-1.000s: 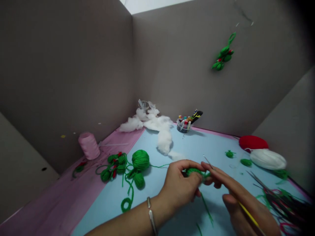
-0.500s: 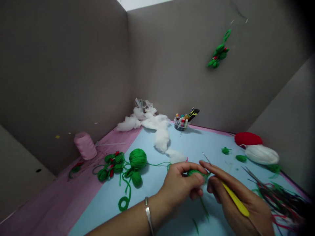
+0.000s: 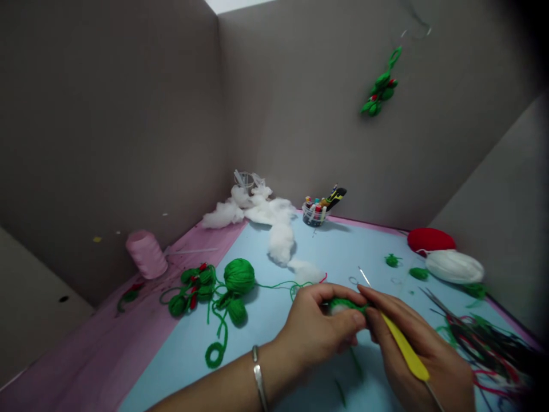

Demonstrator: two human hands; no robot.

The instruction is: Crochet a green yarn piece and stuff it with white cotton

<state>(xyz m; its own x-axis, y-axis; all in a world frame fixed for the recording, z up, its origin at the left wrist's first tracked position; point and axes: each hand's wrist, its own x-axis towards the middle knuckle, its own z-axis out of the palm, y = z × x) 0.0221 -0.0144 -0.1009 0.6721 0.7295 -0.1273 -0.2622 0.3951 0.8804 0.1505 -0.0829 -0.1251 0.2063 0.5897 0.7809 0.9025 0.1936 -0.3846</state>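
Left hand [image 3: 319,329] pinches green yarn [image 3: 345,305]; right hand [image 3: 424,357] grips a yellow hook [image 3: 403,350], above blue card [image 3: 343,252] within grey walls [image 3: 300,114].

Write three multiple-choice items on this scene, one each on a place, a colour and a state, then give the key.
1. The thin silver bangle sits on: A) the right wrist B) the left wrist C) the blue tabletop
2. The large round yarn ball is: A) green B) red C) pink
3. The white cotton stuffing lies: A) packed in a cup B) wound on a spool C) loose in fluffy clumps

1 B: it circles the arm of the left hand, which pinches a green yarn piece.
2 A: its wound strands show green.
3 C: soft tufts spread across the surface.
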